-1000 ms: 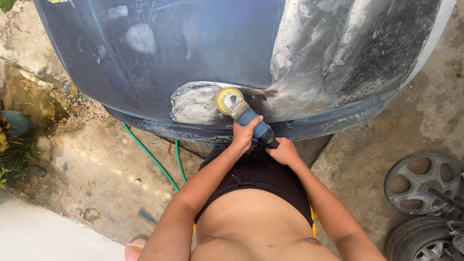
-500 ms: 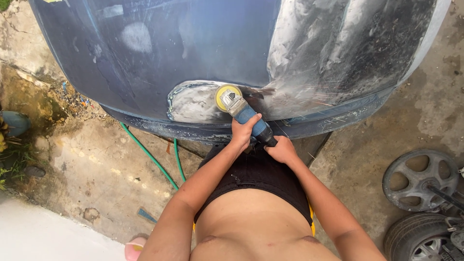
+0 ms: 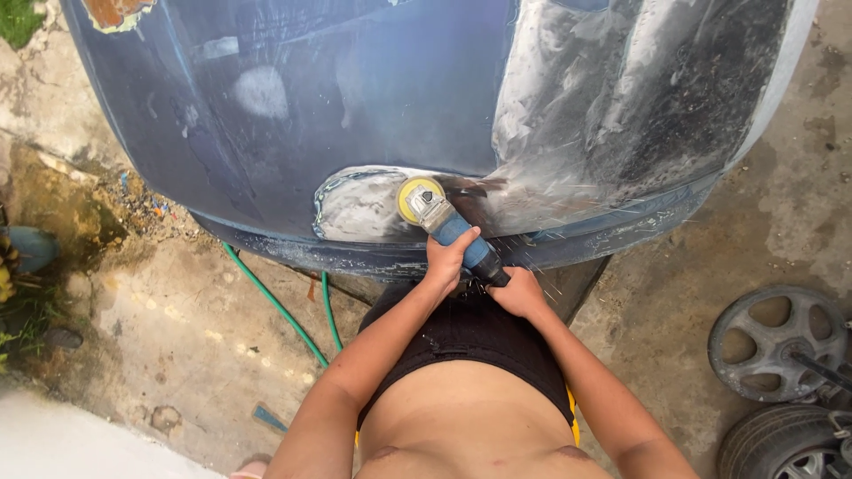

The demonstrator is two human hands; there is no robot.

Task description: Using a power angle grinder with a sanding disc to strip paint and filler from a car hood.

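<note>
gripping the blue angle grinder (image 3: pixel 454 232), both hands are clenched around its body in the head view: the left hand (image 3: pixel 446 259) wraps the middle of the blue housing, and the right hand (image 3: pixel 517 293) clasps the rear end, just beside the left. the grinder's yellow disc (image 3: pixel 417 197) presses against the dark blue car body panel (image 3: pixel 355 98), at the edge of a bare, silvery sanded patch (image 3: pixel 359 206) low on the panel. to the right of the tool a larger stripped grey area (image 3: pixel 612 115) spreads up the panel. below the panel's lower rim, a green hose (image 3: pixel 284 310) runs across the stained concrete floor (image 3: pixel 142 337). at the right edge a grey alloy wheel (image 3: pixel 777 341) lies flat, with a tyre (image 3: pixel 781 443) just below it. the person wears black shorts (image 3: pixel 475 341).
</note>
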